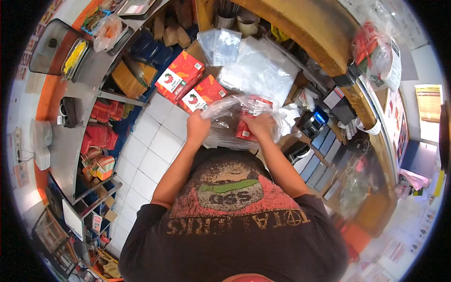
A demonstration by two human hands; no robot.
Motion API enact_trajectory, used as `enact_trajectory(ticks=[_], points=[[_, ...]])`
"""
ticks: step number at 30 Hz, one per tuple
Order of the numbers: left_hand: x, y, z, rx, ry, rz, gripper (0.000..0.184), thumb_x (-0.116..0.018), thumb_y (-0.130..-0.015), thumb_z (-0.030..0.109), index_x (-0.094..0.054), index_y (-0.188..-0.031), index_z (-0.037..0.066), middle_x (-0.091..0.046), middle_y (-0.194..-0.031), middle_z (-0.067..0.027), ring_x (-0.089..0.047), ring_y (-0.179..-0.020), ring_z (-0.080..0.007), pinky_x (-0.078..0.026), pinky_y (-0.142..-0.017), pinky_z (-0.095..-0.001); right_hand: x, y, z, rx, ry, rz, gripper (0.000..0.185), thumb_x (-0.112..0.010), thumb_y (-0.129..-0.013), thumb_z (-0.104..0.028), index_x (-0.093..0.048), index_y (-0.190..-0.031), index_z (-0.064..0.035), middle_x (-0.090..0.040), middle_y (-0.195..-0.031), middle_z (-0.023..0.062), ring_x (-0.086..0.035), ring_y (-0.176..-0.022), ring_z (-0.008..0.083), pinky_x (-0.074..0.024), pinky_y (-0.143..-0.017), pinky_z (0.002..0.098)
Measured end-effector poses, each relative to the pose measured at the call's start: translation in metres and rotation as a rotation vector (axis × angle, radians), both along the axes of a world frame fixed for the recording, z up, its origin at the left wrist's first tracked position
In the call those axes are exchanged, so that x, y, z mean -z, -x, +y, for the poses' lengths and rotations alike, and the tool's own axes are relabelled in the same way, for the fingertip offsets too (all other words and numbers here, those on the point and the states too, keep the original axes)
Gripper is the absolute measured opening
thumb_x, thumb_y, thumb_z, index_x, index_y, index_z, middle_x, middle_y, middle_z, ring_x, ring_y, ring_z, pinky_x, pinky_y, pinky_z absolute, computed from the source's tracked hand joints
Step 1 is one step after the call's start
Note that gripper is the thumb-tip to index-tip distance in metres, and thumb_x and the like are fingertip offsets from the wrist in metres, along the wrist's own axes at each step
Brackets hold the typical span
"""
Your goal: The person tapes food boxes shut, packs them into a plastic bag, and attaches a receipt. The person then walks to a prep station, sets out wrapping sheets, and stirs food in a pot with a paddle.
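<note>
My left hand (199, 126) is closed on the rim of a clear plastic bag (223, 115), pinching its left side. My right hand (259, 126) grips a red printed box (245, 134) inside the bag's mouth; the fingers partly cover it. Just beyond my left hand lies a red and white food box (203, 94) printed with a chilli-like logo. Behind it is a stack of similar boxes (181, 75). Flat clear plastic bags (258, 68) are spread on the counter past my hands, with smaller clear sleeves (220, 46) at their left.
A wooden counter edge (300, 21) curves round the far and right sides. On the right stand a small device with a lit blue screen (320, 116) and a black box (339, 104). Shelves at left hold red packets (99, 136). White floor tiles (149, 136) show between.
</note>
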State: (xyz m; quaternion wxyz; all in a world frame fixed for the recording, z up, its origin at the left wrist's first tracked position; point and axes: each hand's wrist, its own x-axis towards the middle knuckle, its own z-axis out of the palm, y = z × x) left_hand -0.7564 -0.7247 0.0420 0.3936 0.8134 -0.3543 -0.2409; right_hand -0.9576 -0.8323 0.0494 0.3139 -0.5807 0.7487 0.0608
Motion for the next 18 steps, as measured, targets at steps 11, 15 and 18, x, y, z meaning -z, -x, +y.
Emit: enact_trajectory(ticks=[11, 15, 18], points=[[0.0, 0.003, 0.014, 0.043, -0.145, 0.324, 0.021, -0.054, -0.078, 0.005, -0.058, -0.09, -0.01, -0.062, -0.065, -0.0211, -0.062, -0.047, -0.0275, -0.05, -0.043, -0.0393, 0.01, 0.019, 0.005, -0.019, -0.258, -0.08, 0.06, -0.073, -0.066, -0.047, -0.068, -0.107, -0.0042, -0.068, -0.105, 0.021, -0.063, -0.103, 0.0397, -0.0496, -0.089, 0.0423], [-0.008, 0.013, 0.017, 0.043, -0.18, 0.425, 0.02, -0.053, -0.078, 0.004, -0.057, -0.09, -0.011, -0.061, -0.065, -0.0217, -0.062, -0.046, -0.0269, -0.05, -0.044, -0.0396, 0.008, 0.009, 0.019, -0.041, -0.063, 0.154, 0.063, -0.074, -0.065, -0.048, -0.066, -0.11, -0.0045, -0.065, -0.11, 0.0233, -0.06, -0.107, 0.0427, -0.0475, -0.092, 0.0461], [0.004, 0.006, 0.017, -0.09, -0.06, 0.501, 0.018, -0.053, -0.078, 0.004, -0.057, -0.089, -0.01, -0.061, -0.065, -0.0217, -0.063, -0.046, -0.0279, -0.05, -0.044, -0.0397, 0.006, 0.018, 0.023, -0.074, -0.039, 0.046, 0.072, -0.076, -0.064, -0.053, -0.064, -0.113, -0.0011, -0.062, -0.116, 0.0256, -0.057, -0.11, 0.0444, -0.0449, -0.094, 0.0499]])
